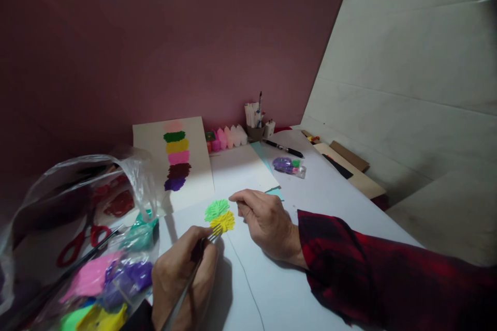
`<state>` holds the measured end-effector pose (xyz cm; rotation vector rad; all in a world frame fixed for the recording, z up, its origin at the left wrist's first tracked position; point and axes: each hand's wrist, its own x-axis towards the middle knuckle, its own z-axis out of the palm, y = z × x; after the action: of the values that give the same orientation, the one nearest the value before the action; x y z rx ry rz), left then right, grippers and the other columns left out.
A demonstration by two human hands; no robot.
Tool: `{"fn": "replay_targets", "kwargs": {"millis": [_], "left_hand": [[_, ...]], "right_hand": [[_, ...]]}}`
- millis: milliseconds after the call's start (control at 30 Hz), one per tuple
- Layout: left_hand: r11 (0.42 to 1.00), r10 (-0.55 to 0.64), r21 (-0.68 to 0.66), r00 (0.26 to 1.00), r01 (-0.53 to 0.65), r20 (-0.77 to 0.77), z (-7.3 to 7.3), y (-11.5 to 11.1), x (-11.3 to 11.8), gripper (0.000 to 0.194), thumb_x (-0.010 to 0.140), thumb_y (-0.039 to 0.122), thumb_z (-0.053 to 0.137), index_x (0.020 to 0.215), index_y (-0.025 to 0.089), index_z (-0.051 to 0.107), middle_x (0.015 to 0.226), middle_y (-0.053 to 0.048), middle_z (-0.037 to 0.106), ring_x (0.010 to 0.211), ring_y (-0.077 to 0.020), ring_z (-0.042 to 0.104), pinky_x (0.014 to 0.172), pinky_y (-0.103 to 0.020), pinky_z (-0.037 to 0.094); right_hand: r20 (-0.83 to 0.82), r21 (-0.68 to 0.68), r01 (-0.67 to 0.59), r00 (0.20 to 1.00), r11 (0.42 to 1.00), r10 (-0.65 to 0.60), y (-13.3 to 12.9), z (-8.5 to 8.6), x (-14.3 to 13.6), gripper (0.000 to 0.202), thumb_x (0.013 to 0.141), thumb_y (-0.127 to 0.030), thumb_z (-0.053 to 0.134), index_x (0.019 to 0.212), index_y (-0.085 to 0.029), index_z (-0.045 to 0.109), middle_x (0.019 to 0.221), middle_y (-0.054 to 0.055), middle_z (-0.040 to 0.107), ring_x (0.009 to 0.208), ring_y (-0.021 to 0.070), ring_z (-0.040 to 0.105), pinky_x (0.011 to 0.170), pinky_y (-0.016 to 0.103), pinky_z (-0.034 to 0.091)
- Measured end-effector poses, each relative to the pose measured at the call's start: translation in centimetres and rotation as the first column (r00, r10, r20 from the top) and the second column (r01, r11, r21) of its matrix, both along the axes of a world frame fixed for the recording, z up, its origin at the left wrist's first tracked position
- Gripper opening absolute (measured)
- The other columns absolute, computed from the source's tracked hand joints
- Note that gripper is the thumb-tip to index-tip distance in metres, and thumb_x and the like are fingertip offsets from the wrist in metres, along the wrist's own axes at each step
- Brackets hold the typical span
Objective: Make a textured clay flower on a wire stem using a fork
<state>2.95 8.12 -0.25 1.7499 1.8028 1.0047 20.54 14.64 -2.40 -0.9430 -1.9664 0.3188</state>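
Observation:
My left hand (184,269) is closed around a metal fork (185,292), whose tines rest on a yellow textured clay piece (223,221). Just above and touching it is a green textured clay piece (216,209). Both lie on a white paper sheet (240,289) with a thin line drawn downward from the yellow piece. To the right of the clay, my right hand (267,220) rests on the sheet with its fingers curled and thumb and forefinger close together. Whether anything is between those fingers is hidden.
At left, a clear plastic bag (143,181) holds bagged clay, beside red-handled scissors (70,248). Behind stand a painted colour-swatch sheet (151,165), paint pots (229,137) and a pen cup (255,132). A black pen (283,148) and a purple clay packet (282,164) lie at right.

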Motion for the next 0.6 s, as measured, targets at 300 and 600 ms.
{"fn": "replay_targets", "kwargs": {"millis": [300,600], "left_hand": [[1.0,-0.016,0.016,0.998,0.016,-0.059,-0.24,0.06,-0.03,0.014,0.085,0.03,0.052,0.077,0.023,0.062,0.059,0.003,0.056,0.052,-0.0116,0.05,0.05,-0.021,0.04],[0.997,0.009,0.075,0.996,-0.002,-0.092,0.16,-0.06,-0.02,0.015,0.081,0.031,0.055,0.07,0.022,0.062,0.056,0.002,0.057,0.049,-0.0118,0.052,0.048,-0.021,0.04]], "right_hand": [[0.004,0.002,0.011,1.0,1.0,-0.011,0.03,-0.01,-0.01,0.028,0.084,-0.003,0.043,0.101,-0.016,0.061,0.073,0.001,0.062,0.064,0.0136,0.057,0.059,0.027,0.043],[0.005,-0.006,0.011,1.0,1.0,-0.011,0.03,-0.02,-0.01,0.026,0.086,-0.005,0.043,0.101,-0.016,0.061,0.072,0.001,0.062,0.064,0.0138,0.057,0.06,0.027,0.043]]}}
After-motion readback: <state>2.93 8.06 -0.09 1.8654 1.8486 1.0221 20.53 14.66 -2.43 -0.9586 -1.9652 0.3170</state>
